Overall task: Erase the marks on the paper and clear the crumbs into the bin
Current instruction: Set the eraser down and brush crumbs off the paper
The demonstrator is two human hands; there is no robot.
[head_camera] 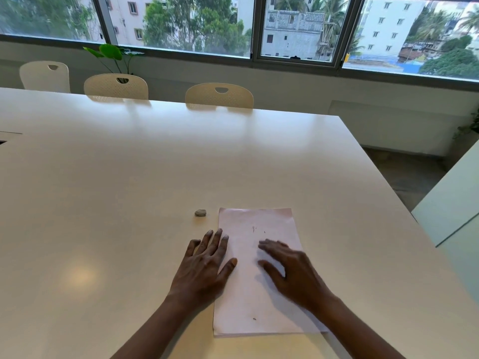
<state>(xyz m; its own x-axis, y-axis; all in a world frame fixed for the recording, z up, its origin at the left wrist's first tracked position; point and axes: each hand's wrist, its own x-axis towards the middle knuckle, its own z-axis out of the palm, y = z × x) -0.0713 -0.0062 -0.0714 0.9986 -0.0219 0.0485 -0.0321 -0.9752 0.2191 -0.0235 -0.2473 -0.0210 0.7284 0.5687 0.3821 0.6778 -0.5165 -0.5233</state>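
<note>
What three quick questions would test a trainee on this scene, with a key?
1. True or false: the eraser lies on the paper.
2. Which of the hands is mostly over the paper? A: left hand. B: right hand.
3. Fill in: the task's ___ is not in view.
Key: 1 false, it lies on the table beside the paper; 2 B; 3 bin.

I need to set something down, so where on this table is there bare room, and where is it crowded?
Bare room: the wide stretch of table left of the eraser, and the far half between the paper and the chairs. A narrower strip runs right of the paper to the table edge. Crowded only around paper and eraser.
</note>
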